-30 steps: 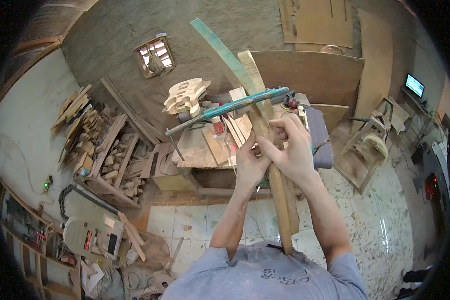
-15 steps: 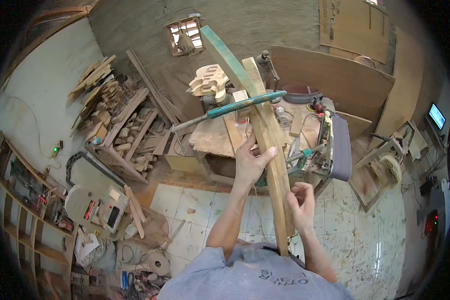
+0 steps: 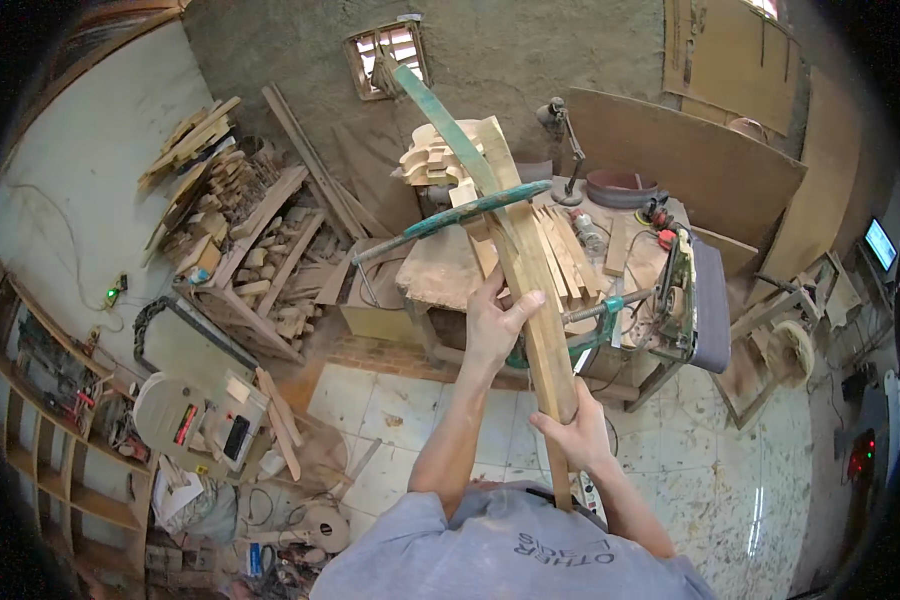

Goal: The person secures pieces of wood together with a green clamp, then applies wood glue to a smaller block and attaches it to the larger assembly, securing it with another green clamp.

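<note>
A long wooden piece [image 3: 542, 350] runs from my waist out over the workbench, with a curved strip [image 3: 448, 122] painted teal-green at its far end. My left hand [image 3: 492, 328] wraps it near the middle, thumb on top. Closer to my body, my right hand [image 3: 578, 432] grips its right edge with the thumb across the top. A teal bar clamp [image 3: 482, 207] with a threaded screw crosses the wood beyond my left hand. To the right, a second teal clamp [image 3: 610, 308] sits beside the wood; whether it grips it is hidden.
On the workbench [image 3: 435, 270] ahead lie thin wood strips [image 3: 567, 255], a round bowl-like tub [image 3: 622, 190], a desk lamp [image 3: 560, 125] and a belt sander [image 3: 705, 305]. Guitar-shaped bodies [image 3: 432, 158] sit behind. Scrap wood [image 3: 260, 270] fills a rack at left; a white chair [image 3: 165, 400] holds tools.
My right hand has closed onto the near part of the wood, where before it was beside it. The wood and the clamps have shifted slightly relative to the bench.
</note>
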The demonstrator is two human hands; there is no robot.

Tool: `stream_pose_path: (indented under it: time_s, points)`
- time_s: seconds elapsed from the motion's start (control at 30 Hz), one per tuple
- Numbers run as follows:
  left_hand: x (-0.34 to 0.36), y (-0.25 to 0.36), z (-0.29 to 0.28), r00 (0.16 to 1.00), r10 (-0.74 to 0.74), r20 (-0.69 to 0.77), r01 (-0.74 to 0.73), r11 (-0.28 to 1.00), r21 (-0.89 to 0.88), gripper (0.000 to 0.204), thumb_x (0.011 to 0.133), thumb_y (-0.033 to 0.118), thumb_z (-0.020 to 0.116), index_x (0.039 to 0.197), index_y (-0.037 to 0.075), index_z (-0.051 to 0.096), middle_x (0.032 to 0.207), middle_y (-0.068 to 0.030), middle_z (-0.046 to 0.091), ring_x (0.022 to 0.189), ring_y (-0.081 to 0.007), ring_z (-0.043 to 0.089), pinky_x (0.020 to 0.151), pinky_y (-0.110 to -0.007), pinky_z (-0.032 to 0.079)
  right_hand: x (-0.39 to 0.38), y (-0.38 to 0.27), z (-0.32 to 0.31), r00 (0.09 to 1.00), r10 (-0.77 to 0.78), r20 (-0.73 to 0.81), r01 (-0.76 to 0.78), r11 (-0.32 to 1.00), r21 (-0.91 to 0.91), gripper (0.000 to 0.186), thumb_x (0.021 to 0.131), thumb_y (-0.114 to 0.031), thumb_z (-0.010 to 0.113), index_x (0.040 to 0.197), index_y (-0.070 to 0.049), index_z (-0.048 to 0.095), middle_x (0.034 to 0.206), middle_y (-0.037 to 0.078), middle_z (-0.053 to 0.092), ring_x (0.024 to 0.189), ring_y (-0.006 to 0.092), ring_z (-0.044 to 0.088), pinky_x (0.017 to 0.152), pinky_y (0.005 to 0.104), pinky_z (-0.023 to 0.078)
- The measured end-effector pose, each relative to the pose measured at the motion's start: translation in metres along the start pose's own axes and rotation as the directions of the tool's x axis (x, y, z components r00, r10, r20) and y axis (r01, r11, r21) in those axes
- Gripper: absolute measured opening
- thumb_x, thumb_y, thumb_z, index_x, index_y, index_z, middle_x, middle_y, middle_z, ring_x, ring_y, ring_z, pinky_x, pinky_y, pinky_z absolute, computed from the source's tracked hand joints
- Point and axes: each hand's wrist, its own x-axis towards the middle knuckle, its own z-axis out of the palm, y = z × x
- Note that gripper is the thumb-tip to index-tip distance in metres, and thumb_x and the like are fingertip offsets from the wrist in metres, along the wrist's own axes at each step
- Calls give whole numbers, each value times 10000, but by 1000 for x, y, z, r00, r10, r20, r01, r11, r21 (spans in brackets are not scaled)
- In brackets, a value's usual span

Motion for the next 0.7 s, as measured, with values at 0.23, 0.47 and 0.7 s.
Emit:
stream_pose_path:
  time_s: [0.23, 0.47, 0.7]
  points:
    - [11, 5, -28, 999, -51, 3, 51, 999, -7, 547, 859, 46, 701, 1367, -53, 522, 1175, -145, 671, 983, -189, 702, 843, -306, 586, 15, -5, 29, 1000, -1, -19, -1, 998, -57, 596, 751, -325, 827, 1161, 25, 573, 905, 183, 716, 822, 256, 710, 769, 384, 552]
    - [20, 0, -52, 1000, 17, 8, -18, 999, 52, 554, 831, 73, 724, 1339, -57, 544, 1143, -157, 688, 955, -197, 707, 832, -307, 584, 25, -9, 53, 999, -27, -26, 28, 999, 23, 544, 770, -256, 827, 1160, 28, 575, 919, 170, 721, 821, 222, 699, 774, 362, 550]
    - [24, 5, -69, 1000, -6, 17, 4, 996, 91, 550, 834, 100, 728, 1335, -44, 552, 1135, -155, 678, 962, -200, 701, 815, -315, 586, 34, -6, 72, 999, 34, -13, -33, 998, 49, 534, 772, -253, 840, 1136, 32, 574, 911, 166, 719, 817, 217, 698, 775, 362, 551]
